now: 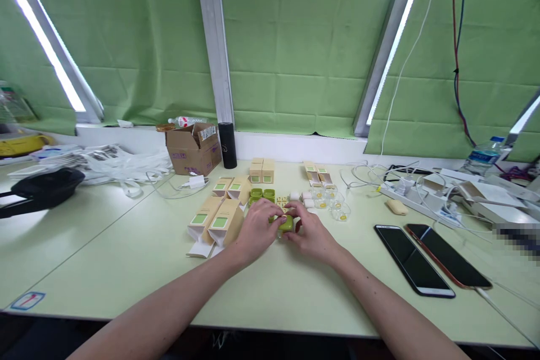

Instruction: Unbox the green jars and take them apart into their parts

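Both the left hand [259, 226] and right hand [315, 234] I'm watching — curled nearly closed — pinch a small green case [287, 224] directly between them, its long axis unclear.

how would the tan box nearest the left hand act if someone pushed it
The tan box would probably slide rather than roll, since its sides look flat and straight-edged. It is likely light for its size, as it looks like thin card. Its white flaps, open at the near end, might bend easily.
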A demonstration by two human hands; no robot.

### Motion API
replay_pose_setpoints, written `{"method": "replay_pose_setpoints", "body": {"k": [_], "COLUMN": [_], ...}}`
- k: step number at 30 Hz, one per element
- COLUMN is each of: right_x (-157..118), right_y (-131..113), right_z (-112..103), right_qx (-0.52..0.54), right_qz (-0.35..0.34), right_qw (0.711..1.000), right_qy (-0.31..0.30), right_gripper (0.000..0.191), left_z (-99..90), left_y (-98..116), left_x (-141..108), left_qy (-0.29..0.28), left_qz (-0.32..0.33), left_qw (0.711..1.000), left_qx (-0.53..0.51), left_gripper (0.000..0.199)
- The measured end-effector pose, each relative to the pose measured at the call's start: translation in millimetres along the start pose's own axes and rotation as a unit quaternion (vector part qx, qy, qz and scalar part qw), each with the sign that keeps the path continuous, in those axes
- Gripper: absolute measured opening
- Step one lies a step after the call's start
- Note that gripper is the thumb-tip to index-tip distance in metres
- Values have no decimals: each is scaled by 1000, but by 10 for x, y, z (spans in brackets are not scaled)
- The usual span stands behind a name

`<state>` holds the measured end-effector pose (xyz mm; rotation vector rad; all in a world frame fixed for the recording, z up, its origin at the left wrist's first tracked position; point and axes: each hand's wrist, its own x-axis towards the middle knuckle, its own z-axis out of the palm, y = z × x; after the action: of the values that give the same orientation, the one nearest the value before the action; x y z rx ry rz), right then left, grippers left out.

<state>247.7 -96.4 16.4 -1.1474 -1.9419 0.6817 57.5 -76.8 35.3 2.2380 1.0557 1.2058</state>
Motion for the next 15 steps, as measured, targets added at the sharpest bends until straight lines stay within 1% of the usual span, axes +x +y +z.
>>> {"method": "replay_pose_setpoints", "body": {"k": [2, 5, 9, 12, 15], "right_x": [1, -4, -6, 8, 23], "right_y": [-19, -42, -16, 31, 58], "right_z": [-5, -9, -10, -17, -35], "right_qx": [6, 11, -10, -17, -2], "right_qz": [2, -1, -8, -16, -50], "right_qw": [1000, 1000, 1000, 999, 996], "right_qy": [4, 7, 18, 32, 71], "right_gripper": [54, 55, 56, 57, 55], "left_z": [1, 6, -29, -77, -101], "left_y": [-4, 6, 60, 70, -2], "left_x": [-3, -15, -19, 16, 85], "left_qy": [16, 21, 43, 93, 155], "left_qz": [-2, -10, -33, -68, -104], "left_qw": [1000, 1000, 998, 989, 967], "left_qx": [-5, -2, -29, -88, -170], "left_gripper": [14, 14, 13, 16, 25]}}
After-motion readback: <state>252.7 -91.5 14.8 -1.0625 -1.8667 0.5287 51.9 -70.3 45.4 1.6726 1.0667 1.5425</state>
